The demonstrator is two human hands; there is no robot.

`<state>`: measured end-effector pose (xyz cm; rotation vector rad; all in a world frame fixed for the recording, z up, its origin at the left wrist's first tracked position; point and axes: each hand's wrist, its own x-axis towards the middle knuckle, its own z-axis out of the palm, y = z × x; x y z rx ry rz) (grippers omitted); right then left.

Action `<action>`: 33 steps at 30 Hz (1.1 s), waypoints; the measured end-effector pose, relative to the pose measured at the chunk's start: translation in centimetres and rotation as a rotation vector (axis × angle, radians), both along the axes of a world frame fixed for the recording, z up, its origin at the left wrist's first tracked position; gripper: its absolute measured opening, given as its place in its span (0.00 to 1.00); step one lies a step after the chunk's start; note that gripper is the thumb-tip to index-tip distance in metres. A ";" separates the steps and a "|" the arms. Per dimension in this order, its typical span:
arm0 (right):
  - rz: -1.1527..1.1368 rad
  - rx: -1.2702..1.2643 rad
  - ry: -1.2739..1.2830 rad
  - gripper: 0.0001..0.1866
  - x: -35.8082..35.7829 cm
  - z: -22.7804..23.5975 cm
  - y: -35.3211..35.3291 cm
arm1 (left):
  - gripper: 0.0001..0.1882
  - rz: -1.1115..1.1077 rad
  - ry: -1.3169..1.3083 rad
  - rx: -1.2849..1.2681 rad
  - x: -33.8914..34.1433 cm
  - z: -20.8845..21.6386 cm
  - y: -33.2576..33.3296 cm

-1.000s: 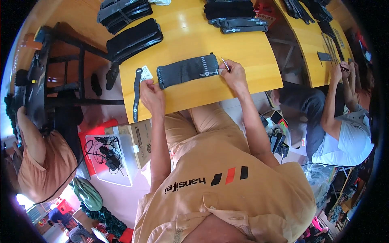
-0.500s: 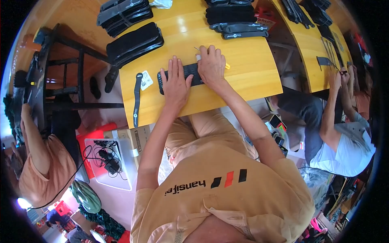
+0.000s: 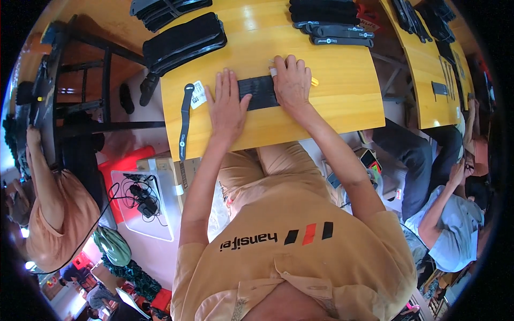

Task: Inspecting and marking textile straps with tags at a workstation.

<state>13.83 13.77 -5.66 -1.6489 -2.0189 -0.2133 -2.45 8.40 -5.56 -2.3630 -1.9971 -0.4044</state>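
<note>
A flat row of black straps (image 3: 259, 92) lies side by side on the yellow table between my hands. My left hand (image 3: 226, 107) is flat with its fingers stretched out, along the left end of the straps and hiding that end. My right hand (image 3: 292, 85) curls over their right end, a white wrap round one finger. From under it, a thin tip shows on one side and a yellow end (image 3: 315, 82) on the other, seemingly one thin tool. To the left lie a single black strap (image 3: 185, 117) with a rounded end and a white printed label (image 3: 198, 95).
Stacks of black straps (image 3: 184, 43) stand at the far left, and more black straps (image 3: 342, 41) at the far right. Black stools (image 3: 107, 91) stand to the left. A clear bin with cables (image 3: 143, 206) is below. Co-workers sit on both sides, one by another yellow table (image 3: 423, 80).
My left hand has shifted left over the straps, covering their left end and baring more between my hands. My right hand stays at their right end. The right co-worker's hands have dropped away from the table.
</note>
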 end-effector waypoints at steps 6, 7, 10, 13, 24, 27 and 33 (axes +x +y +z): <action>-0.018 -0.011 0.063 0.10 0.5 0.1 0.0 | 0.33 0.393 0.016 0.126 -4.3 1.5 -1.8; -0.015 -0.021 0.096 0.10 0.8 0.2 -0.2 | 0.33 0.390 0.019 0.129 -5.4 1.9 -2.2; -0.003 -0.024 0.152 0.11 1.3 -0.1 0.1 | 0.28 0.515 -0.187 0.087 -8.9 2.7 -3.0; 0.014 -0.096 0.329 0.13 2.8 0.9 0.7 | 0.19 0.467 -0.427 -0.099 -11.5 2.0 -3.2; 0.400 -0.497 0.927 0.09 2.8 6.0 -8.3 | 0.06 0.432 -1.577 0.034 -4.5 7.2 -6.8; 0.483 -0.655 0.936 0.09 -0.4 6.6 -11.3 | 0.07 0.359 -1.661 0.018 -0.3 6.0 -8.6; 0.370 -1.572 1.355 0.12 2.1 5.8 -10.6 | 0.05 0.446 -1.609 0.150 1.6 4.7 -10.4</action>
